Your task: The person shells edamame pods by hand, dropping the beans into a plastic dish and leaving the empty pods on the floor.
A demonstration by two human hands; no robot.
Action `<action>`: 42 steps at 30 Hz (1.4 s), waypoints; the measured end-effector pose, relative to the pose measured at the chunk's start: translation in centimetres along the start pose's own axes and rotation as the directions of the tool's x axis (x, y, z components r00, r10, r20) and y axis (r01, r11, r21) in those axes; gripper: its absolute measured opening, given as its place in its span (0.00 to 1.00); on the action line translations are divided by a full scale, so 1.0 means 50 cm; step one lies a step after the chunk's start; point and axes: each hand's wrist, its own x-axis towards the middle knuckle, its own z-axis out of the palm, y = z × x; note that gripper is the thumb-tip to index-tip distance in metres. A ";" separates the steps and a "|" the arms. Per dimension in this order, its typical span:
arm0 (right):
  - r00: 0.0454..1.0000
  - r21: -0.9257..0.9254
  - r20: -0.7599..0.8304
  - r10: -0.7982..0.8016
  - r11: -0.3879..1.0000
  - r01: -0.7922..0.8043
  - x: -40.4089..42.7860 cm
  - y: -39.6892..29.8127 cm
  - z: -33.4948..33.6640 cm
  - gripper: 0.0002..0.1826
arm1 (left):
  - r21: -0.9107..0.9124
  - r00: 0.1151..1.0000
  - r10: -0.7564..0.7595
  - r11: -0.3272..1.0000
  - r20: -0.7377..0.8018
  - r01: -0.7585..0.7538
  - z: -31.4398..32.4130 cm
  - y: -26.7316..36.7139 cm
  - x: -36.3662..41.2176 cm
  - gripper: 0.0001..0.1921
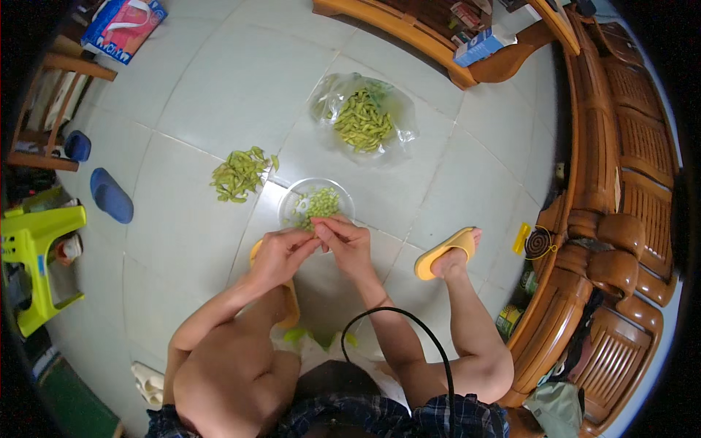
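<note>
My left hand (pixel 279 253) and my right hand (pixel 348 243) meet fingertip to fingertip just over the near rim of a clear plastic bowl (pixel 281 203). Pinched between them is a small green soybean pod, mostly covered by my fingers. Shelled green soybeans (pixel 322 201) lie in the bowl, more of them towards its right side. To the left of the bowl, a loose heap of soybean pods (pixel 238 175) rests on the floor tiles. Beyond the bowl, a clear plastic bag (pixel 404 134) lies opened out, with many more pods (pixel 362 123) inside.
My feet, in yellow slippers (pixel 424 265), flank the bowl. A blue slipper (pixel 112 196) and a lime-green plastic stool (pixel 49 263) are at left. A carved wooden bench (pixel 594 164) runs along the right, with a mosquito coil (pixel 539 242) beside it. A wooden cabinet (pixel 394 30) stands ahead.
</note>
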 end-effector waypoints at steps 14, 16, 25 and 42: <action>0.997 -0.027 -0.039 -0.068 0.997 0.067 -0.002 -0.022 0.008 0.09 | 0.073 0.987 0.141 0.988 -0.081 -0.135 0.002 0.003 0.001 0.05; 0.998 -0.013 -0.026 -0.050 0.999 0.049 -0.002 -0.026 0.008 0.10 | 0.030 0.989 0.125 0.992 -0.081 -0.123 0.000 0.009 0.003 0.05; 0.995 -0.074 0.029 -0.093 0.993 0.095 -0.006 -0.036 0.006 0.15 | -0.001 0.988 0.113 0.994 -0.108 -0.114 0.001 0.003 0.001 0.05; 0.998 0.024 0.054 0.025 0.999 -0.026 -0.002 -0.008 -0.007 0.13 | -0.446 0.972 -0.208 0.864 0.108 0.234 0.003 -0.037 0.015 0.08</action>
